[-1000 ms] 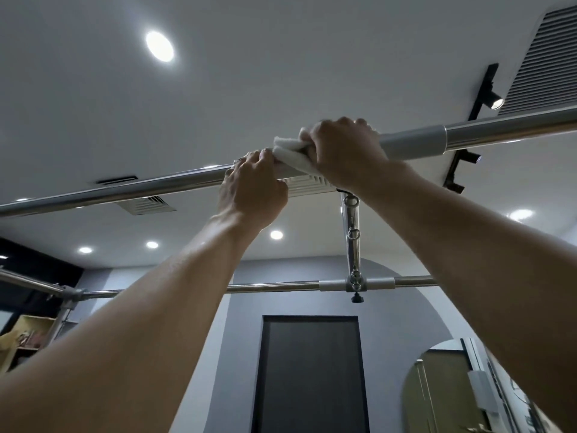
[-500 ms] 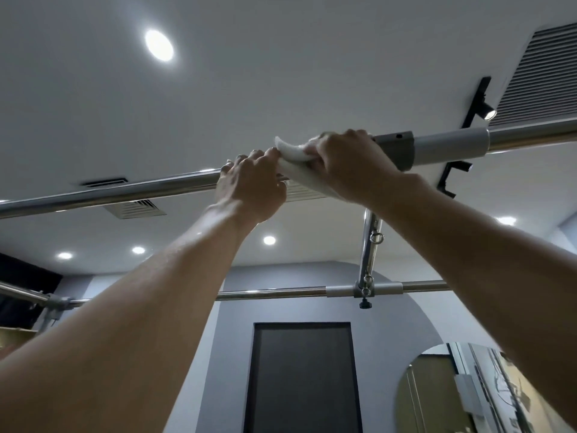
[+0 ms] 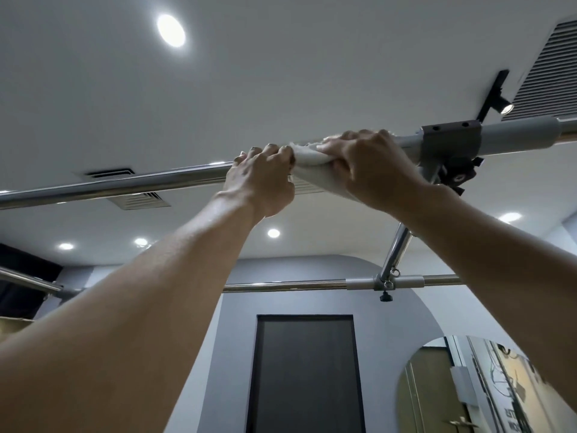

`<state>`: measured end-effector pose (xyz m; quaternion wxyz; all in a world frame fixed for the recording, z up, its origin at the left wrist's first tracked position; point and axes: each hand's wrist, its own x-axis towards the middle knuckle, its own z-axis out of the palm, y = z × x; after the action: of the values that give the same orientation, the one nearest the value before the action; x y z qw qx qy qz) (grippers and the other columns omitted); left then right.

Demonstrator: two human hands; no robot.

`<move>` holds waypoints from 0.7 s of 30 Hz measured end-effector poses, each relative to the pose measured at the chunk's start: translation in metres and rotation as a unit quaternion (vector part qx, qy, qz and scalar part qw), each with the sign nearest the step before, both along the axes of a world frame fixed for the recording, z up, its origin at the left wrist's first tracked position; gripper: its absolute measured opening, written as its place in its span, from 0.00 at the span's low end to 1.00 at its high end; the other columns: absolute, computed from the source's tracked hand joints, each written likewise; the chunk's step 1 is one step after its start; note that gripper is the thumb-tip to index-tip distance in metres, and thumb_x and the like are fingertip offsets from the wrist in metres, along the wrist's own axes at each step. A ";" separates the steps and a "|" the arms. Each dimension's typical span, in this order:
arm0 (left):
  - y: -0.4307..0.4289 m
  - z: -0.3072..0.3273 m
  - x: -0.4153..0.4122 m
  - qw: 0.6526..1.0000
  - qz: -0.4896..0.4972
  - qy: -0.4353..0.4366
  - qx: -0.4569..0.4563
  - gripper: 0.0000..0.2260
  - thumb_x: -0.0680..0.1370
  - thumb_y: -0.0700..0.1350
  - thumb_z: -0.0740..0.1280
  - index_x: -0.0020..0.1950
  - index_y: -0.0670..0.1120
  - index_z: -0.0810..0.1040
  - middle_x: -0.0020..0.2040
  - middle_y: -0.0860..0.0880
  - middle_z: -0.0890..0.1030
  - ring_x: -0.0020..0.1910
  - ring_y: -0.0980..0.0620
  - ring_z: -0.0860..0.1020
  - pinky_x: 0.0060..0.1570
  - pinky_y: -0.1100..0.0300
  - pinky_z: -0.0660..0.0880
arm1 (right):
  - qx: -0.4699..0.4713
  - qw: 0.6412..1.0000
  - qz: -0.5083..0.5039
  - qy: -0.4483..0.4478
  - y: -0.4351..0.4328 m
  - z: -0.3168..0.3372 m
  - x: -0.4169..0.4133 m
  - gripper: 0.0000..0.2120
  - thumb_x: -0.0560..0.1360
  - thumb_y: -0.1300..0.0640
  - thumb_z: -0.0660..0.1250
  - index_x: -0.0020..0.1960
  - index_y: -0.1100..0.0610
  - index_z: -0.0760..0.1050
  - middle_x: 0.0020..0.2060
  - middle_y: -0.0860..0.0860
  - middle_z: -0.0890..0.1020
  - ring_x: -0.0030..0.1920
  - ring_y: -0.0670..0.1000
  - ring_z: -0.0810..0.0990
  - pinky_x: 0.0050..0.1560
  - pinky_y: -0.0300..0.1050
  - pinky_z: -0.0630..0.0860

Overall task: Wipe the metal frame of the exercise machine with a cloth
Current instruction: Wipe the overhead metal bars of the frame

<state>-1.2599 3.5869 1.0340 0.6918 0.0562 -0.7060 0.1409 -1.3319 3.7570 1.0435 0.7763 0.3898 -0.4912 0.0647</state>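
A shiny metal top bar (image 3: 125, 184) of the exercise machine runs overhead from left to right. A white cloth (image 3: 315, 170) is wrapped round it near the middle. My right hand (image 3: 371, 170) grips the cloth and the bar inside it. My left hand (image 3: 262, 179) grips the bar just left of the cloth, touching the cloth's edge. Right of my right hand sits a grey clamp (image 3: 449, 145) with a grey sleeve (image 3: 518, 134).
A slanted metal post (image 3: 396, 248) drops from the clamp to a lower cross bar (image 3: 281, 287) with a grey joint (image 3: 385, 282). Behind are a dark door (image 3: 306, 373), a round mirror (image 3: 462, 389), ceiling vents and a track light (image 3: 499, 101).
The view has shifted, so the clamp and sleeve now show to the right of my right hand. Both hands keep their hold on the bar and cloth, close together.
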 end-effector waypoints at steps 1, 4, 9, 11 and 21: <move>-0.003 -0.001 0.002 1.000 -0.004 -0.003 -0.003 0.19 0.78 0.43 0.61 0.69 0.51 0.68 0.70 0.48 0.71 0.70 0.43 0.67 0.67 0.51 0.62 | 0.015 1.000 0.014 0.001 0.004 -0.003 -0.001 0.18 0.78 0.54 0.58 0.65 0.54 0.78 0.60 0.54 0.82 0.58 0.58 0.80 0.62 0.51 0.71; -0.016 -0.002 0.006 1.000 -0.023 -0.007 0.002 0.22 0.78 0.44 0.62 0.72 0.55 0.67 0.69 0.49 0.72 0.69 0.44 0.68 0.67 0.52 0.63 | -0.018 0.999 0.015 -0.023 0.009 -0.003 0.000 0.17 0.79 0.54 0.60 0.65 0.55 0.78 0.59 0.57 0.82 0.57 0.59 0.80 0.62 0.54 0.72; -0.040 -0.005 0.010 0.999 -0.026 0.011 0.027 0.21 0.77 0.44 0.63 0.71 0.50 0.67 0.69 0.47 0.72 0.69 0.43 0.68 0.67 0.52 0.63 | -0.046 0.994 -0.017 -0.098 -0.031 0.014 0.028 0.13 0.80 0.55 0.59 0.57 0.53 0.80 0.48 0.57 0.84 0.50 0.61 0.81 0.52 0.52 0.73; -0.046 -0.007 0.013 0.999 -0.021 0.003 0.033 0.25 0.77 0.43 0.63 0.74 0.50 0.65 0.70 0.45 0.70 0.71 0.42 0.67 0.67 0.50 0.64 | -0.016 0.994 -0.023 -0.109 -0.051 0.012 0.033 0.14 0.78 0.56 0.60 0.59 0.49 0.79 0.50 0.55 0.84 0.51 0.60 0.80 0.54 0.51 0.75; -0.079 -0.009 0.029 1.000 0.010 -0.015 0.004 0.26 0.78 0.46 0.63 0.76 0.55 0.61 0.73 0.48 0.69 0.71 0.43 0.67 0.66 0.49 0.65 | -0.032 0.984 0.068 -0.162 -0.056 0.020 0.038 0.13 0.78 0.53 0.62 0.59 0.48 0.81 0.50 0.55 0.85 0.53 0.59 0.81 0.54 0.48 0.75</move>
<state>-1.2313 3.5076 1.0252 0.6793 0.0640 -0.7164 0.1457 -1.2941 3.7006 1.0635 0.6920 0.3818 -0.5806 0.1957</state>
